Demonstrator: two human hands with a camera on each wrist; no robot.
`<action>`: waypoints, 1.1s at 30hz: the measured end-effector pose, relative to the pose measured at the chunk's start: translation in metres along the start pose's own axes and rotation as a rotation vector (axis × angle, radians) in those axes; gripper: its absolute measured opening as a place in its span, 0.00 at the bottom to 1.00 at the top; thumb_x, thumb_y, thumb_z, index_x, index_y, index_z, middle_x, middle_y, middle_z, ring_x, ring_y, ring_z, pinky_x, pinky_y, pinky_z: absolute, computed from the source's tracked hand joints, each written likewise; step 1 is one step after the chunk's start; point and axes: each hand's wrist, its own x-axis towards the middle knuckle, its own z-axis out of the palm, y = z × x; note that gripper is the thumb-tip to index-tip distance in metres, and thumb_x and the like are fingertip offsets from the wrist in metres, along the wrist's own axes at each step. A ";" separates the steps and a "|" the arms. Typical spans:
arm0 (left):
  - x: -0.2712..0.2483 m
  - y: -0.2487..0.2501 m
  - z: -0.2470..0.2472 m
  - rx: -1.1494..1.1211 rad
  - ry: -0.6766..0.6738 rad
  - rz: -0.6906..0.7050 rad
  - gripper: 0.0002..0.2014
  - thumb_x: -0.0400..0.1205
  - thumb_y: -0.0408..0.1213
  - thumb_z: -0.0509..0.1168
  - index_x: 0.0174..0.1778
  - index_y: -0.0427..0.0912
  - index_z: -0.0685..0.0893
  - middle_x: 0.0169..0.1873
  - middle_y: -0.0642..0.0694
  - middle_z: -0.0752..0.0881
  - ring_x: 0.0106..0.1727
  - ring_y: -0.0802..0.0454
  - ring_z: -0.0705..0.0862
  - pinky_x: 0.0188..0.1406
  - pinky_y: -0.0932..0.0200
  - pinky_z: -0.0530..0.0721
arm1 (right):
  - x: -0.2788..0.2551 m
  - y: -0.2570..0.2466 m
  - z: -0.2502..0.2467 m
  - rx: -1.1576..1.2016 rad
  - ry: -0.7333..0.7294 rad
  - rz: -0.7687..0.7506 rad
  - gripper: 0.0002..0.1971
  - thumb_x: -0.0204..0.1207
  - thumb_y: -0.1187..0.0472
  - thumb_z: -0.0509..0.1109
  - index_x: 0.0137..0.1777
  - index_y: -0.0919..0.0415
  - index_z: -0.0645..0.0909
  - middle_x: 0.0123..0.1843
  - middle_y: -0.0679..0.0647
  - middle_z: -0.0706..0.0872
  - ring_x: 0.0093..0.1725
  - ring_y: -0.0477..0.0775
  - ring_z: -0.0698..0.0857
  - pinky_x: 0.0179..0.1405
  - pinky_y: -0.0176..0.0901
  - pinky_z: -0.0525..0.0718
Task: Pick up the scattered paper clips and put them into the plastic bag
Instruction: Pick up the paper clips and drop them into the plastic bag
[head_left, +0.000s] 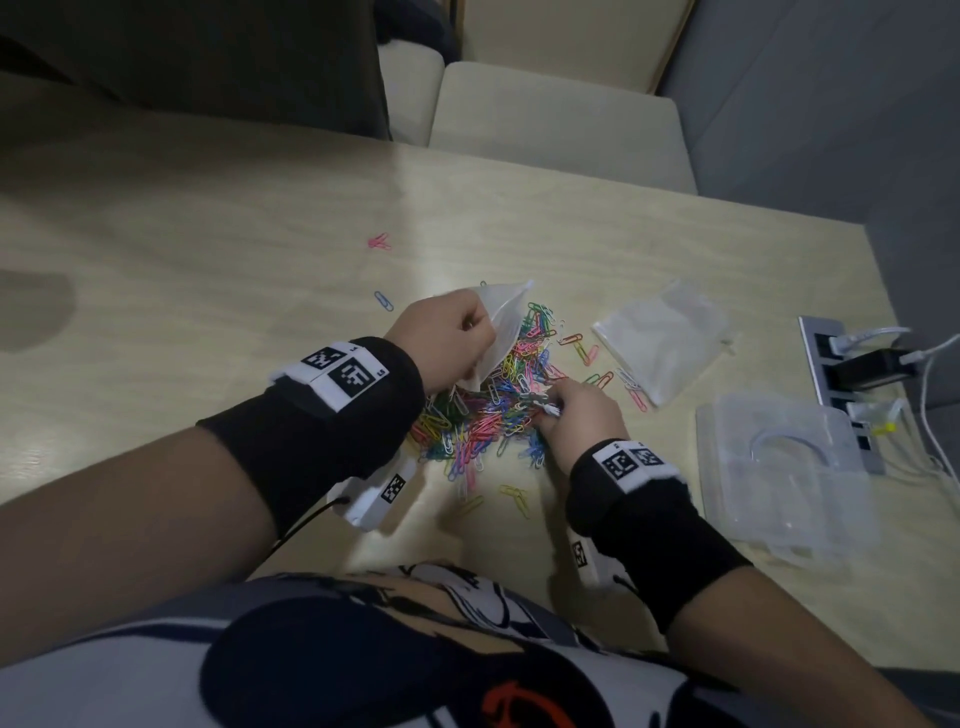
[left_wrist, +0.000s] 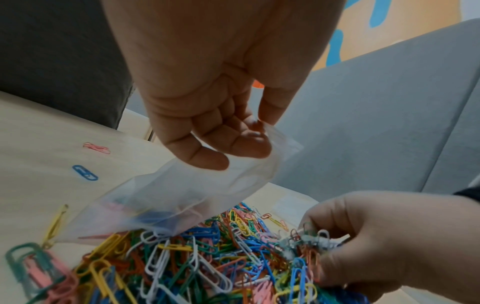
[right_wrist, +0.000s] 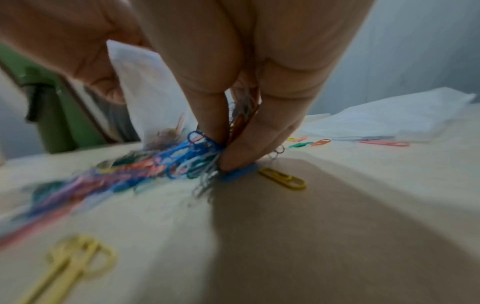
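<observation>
— Where's the bag (head_left: 501, 325) relative to the clips you've got?

— My left hand (head_left: 441, 345) holds it up off the table (head_left: 208, 249), fingers curled round its upper edge, and it hangs tilted over the far-left side of the pile (head_left: 483, 410). A few clips already show through the plastic at its low end. My right hand (head_left: 582, 415) is down at the pile's right side, toward the near edge of the table, its grip pinched on a bunch of clips (left_wrist: 309, 240) at table level. So the bag lies up, left and away from that bunch.

— Which way does the bag run?

— Its long axis slants from the top, far from me, down toward the pile. I can't tell from here how wide the mouth gapes under my left fingers (left_wrist: 207, 158).

— So who moves?

— The right hand, I'd say; it's near, with only the pile between. It has to lift the bunch and carry it across to the held edge. The left only needs to keep the bag steady.

— And the rest?

— Most of the pile is still on the table, with strays toward the far-left: a pink clip (head_left: 379, 241), a blue clip (head_left: 383, 300).
</observation>
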 end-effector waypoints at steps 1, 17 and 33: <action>0.001 -0.001 0.000 -0.003 0.000 0.002 0.09 0.82 0.40 0.60 0.39 0.42 0.79 0.28 0.48 0.87 0.31 0.53 0.86 0.36 0.59 0.80 | 0.000 0.001 -0.003 0.048 0.018 0.017 0.11 0.77 0.57 0.70 0.57 0.58 0.82 0.57 0.57 0.85 0.55 0.60 0.82 0.48 0.40 0.73; 0.001 0.007 0.006 0.024 -0.042 0.055 0.05 0.80 0.36 0.60 0.39 0.42 0.78 0.26 0.53 0.83 0.29 0.57 0.81 0.32 0.64 0.75 | -0.009 -0.033 -0.056 1.560 -0.220 0.148 0.07 0.78 0.75 0.65 0.40 0.68 0.79 0.35 0.56 0.86 0.30 0.45 0.87 0.32 0.30 0.88; -0.002 0.010 0.013 0.030 -0.063 0.063 0.05 0.80 0.38 0.62 0.39 0.44 0.77 0.32 0.48 0.84 0.37 0.47 0.81 0.35 0.64 0.76 | -0.013 -0.047 -0.066 1.290 -0.380 0.207 0.23 0.79 0.80 0.56 0.74 0.69 0.67 0.41 0.62 0.79 0.41 0.56 0.83 0.45 0.42 0.86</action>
